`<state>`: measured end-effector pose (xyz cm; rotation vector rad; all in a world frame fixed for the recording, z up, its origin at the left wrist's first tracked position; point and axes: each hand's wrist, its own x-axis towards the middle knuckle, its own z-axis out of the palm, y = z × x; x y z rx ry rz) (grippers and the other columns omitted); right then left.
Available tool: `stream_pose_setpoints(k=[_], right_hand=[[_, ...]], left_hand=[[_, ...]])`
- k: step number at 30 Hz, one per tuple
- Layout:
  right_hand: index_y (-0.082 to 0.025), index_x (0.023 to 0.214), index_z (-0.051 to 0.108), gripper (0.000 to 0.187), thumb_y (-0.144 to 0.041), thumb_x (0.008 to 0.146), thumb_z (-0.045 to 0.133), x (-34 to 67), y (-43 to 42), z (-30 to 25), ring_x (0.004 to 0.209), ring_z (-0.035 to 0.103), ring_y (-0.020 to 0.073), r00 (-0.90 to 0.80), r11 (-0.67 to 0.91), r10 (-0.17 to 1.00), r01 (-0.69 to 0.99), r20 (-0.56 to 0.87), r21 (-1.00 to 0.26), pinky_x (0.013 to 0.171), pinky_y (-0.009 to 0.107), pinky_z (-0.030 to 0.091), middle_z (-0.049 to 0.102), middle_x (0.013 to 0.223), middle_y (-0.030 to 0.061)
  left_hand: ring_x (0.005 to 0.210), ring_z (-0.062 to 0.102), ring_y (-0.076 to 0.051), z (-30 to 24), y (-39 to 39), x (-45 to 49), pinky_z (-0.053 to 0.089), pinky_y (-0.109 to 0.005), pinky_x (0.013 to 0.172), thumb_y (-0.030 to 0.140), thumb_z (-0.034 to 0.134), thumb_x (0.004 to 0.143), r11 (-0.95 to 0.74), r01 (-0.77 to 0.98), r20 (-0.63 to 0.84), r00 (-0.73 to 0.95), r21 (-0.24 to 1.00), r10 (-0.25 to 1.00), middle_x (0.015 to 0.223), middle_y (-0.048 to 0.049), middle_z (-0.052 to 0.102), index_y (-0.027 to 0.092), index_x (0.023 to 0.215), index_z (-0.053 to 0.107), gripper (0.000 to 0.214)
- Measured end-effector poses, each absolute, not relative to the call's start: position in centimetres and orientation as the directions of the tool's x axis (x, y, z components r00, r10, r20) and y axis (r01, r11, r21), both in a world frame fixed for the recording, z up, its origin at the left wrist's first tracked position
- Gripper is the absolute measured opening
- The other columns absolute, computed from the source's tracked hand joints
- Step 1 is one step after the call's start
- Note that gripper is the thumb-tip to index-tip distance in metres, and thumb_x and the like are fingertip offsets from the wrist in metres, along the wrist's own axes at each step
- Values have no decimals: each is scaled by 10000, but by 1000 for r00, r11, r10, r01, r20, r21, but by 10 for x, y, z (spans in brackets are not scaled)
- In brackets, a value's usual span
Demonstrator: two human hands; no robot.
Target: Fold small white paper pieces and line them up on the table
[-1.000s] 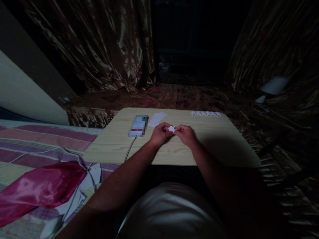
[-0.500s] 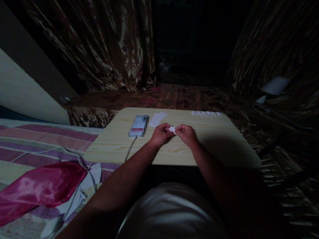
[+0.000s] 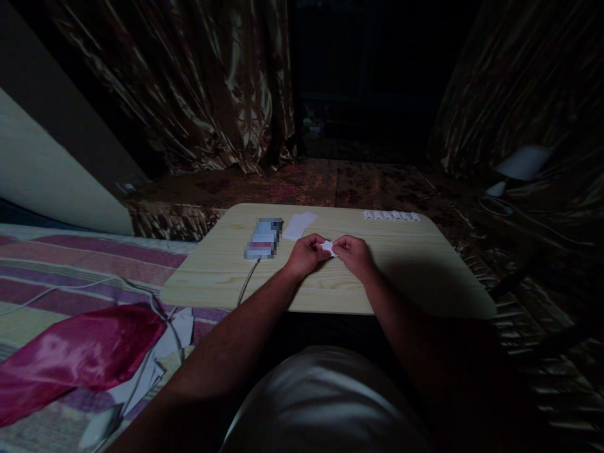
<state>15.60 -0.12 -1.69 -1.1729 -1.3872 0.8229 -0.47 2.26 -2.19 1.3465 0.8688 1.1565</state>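
Between my two hands is a small piece of folded white paper point(image 3: 327, 248) with pointed corners, a little above the wooden table point(image 3: 212, 277). My left hand point(image 3: 307, 255) pinches its left side between thumb and fingers. The opposite side is pinched by my right hand point(image 3: 353, 253). Fingers cover part of the paper, so its full shape is hidden. Just beyond my left hand lie white paper strips point(image 3: 298, 225). Along the far right edge of the table, several small folded white paper pieces point(image 3: 391, 216) stand in a row.
A phone point(image 3: 264, 239), blurred out, lies left of my hands with a cable point(image 3: 246, 283) running off the near edge. On the striped bed point(image 3: 155, 251) at left are a pink satin cloth point(image 3: 89, 346) and loose papers point(image 3: 177, 336). A white lamp point(image 3: 523, 162) stands at far right.
Hardly anything differs. The folded paper seems slightly turned between my fingertips, and both hands stay in the same place.
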Motion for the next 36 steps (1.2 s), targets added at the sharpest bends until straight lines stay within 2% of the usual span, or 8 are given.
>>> stream_pose_setpoints(k=[10,21,36], right_hand=[[-173,700,638,139,-310,681,638,156,0,-18,558,526,127,71,299,946,189,316,-935,542,245,405,612,604,-11],[-178,707,633,152,-329,690,628,156,-1,-17,537,523,128,80,265,954,226,289,-937,524,243,397,596,577,-18],[-171,728,638,192,-360,693,633,155,0,-19,525,515,129,76,248,961,184,265,-951,505,245,390,581,558,-15]], left_hand=[[536,515,-87,-18,19,-4,402,-219,548,227,865,470,-101,-116,128,251,988,959,618,35,602,147,758,621,386],[525,491,-82,-16,18,-4,371,-209,524,240,841,510,-131,-60,142,253,990,957,613,38,583,149,746,626,332],[541,515,-91,-23,22,-5,412,-221,554,210,830,511,-131,-78,147,260,988,954,627,37,593,152,778,618,346]])
